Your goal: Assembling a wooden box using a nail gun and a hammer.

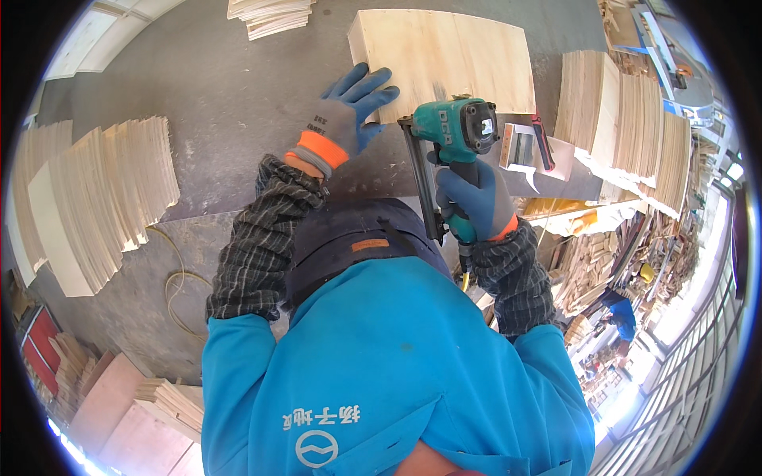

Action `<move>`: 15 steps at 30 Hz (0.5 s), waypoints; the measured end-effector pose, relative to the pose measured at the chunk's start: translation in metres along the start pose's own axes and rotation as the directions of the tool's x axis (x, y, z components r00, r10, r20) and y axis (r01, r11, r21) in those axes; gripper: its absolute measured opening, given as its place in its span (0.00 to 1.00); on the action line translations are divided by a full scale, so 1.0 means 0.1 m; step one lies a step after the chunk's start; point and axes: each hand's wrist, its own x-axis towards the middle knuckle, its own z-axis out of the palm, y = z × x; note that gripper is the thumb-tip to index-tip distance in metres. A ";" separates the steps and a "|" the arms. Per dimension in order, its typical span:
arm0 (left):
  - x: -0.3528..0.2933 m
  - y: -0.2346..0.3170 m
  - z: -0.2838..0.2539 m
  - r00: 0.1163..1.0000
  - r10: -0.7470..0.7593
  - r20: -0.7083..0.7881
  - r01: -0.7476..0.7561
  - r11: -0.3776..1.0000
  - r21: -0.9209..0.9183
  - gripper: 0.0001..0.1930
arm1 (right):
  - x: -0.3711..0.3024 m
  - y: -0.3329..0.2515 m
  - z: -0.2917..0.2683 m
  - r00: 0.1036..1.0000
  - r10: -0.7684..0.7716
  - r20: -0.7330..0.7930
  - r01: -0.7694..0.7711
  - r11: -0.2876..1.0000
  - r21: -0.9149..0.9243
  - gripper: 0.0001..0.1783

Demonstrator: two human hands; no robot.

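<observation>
Right hand (pixel 480 197), gloved, is wrapped around the grip of a teal nail gun (pixel 448 131). Left hand (pixel 349 103), gloved, has fingers spread at the near left corner of a pale wooden piece (pixel 452 59) on the dark worktop (pixel 238 103). A small carton (pixel 514 151) and red-and-black tool (pixel 544 143) crowd its near right corner. Board stacks flank both sides, left (pixel 119 190) and right (pixel 627 119); another stack (pixel 270 16) lies beyond.

teal nail gun (pixel 444 135) | at near edge of pale wooden piece (pixel 444 59) | box-shaped, broad face up
</observation>
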 end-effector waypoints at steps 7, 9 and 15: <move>-0.02 0.00 0.04 1.000 -0.016 -0.017 0.017 1.000 0.019 0.36 | 0.01 -0.01 0.04 1.000 0.023 -0.009 -0.023 1.000 0.004 0.27; -0.02 0.01 0.06 0.999 -0.042 -0.028 0.042 0.999 0.022 0.33 | 0.02 0.01 0.04 1.000 0.024 -0.008 -0.024 1.000 0.012 0.27; -0.03 0.00 0.05 0.999 -0.023 -0.024 0.024 0.999 0.022 0.35 | 0.03 0.05 0.04 1.000 0.007 -0.009 -0.007 1.000 0.018 0.26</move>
